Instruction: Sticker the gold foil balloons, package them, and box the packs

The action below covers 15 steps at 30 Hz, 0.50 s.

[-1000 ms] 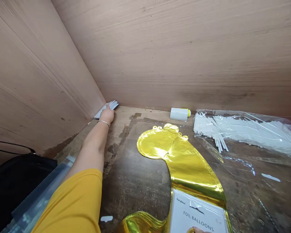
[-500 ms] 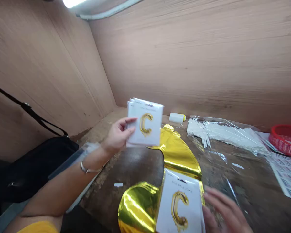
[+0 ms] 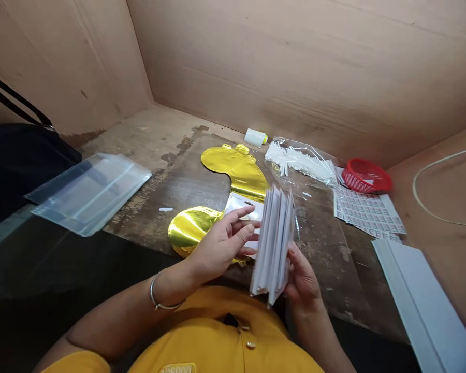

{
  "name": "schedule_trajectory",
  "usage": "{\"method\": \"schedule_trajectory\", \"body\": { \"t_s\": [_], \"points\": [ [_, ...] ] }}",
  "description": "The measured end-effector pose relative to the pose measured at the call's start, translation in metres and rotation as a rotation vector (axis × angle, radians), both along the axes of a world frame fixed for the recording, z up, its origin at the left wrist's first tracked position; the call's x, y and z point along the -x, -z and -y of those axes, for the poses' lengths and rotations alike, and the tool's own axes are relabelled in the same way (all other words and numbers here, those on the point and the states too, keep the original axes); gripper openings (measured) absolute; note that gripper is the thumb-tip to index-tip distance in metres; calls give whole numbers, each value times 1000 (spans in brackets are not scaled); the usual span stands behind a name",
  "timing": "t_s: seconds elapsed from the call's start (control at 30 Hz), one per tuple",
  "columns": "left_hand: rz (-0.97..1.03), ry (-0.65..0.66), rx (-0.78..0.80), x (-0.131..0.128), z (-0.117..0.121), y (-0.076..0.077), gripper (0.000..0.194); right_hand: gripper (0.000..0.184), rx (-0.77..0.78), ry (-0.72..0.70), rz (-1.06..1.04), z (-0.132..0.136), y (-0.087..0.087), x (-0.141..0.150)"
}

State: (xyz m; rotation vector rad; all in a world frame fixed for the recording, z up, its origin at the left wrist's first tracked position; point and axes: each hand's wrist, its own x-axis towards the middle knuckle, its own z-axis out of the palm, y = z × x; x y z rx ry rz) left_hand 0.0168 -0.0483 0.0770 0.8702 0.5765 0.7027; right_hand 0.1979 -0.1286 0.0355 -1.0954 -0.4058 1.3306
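Observation:
My right hand (image 3: 302, 277) grips a stack of flat white balloon packets (image 3: 271, 243), held on edge above the front of the table. My left hand (image 3: 225, 241) is at the stack's left side with its fingers apart; whether the fingertips touch it I cannot tell. Beneath, a large gold foil balloon (image 3: 250, 173) lies flat on the table. One more white packet (image 3: 236, 201) rests on the balloon, partly covered by my left hand. The stack's printed fronts are turned out of sight.
Clear plastic sleeves (image 3: 97, 191) lie on the left by a black bag (image 3: 19, 166). At the back are a white roll (image 3: 254, 137) and a bag of white sticks (image 3: 299, 161). Rightward sit a red basket (image 3: 367, 176), sticker sheets (image 3: 367, 211) and a white panel (image 3: 427, 295).
The packet stack has passed from my left hand to my right and turned edge-on, closer to my body. My left hand has come back and released it. The view has tilted down.

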Motion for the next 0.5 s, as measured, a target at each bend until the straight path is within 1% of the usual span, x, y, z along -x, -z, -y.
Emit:
{"method": "schedule_trajectory", "body": {
  "t_s": [0.1, 0.17, 0.33, 0.5],
  "points": [
    [31, 43, 15, -14, 6, 1, 60, 27, 9, -1, 16, 11, 3, -6],
    [56, 53, 6, -22, 10, 2, 58, 24, 36, -18, 20, 14, 3, -7],
    [71, 50, 24, -29, 13, -3, 62, 25, 48, 11, -33, 16, 1, -4],
    [40, 33, 33, -30, 12, -5, 63, 29, 59, 5, 21, 15, 3, -3]
  ]
}}
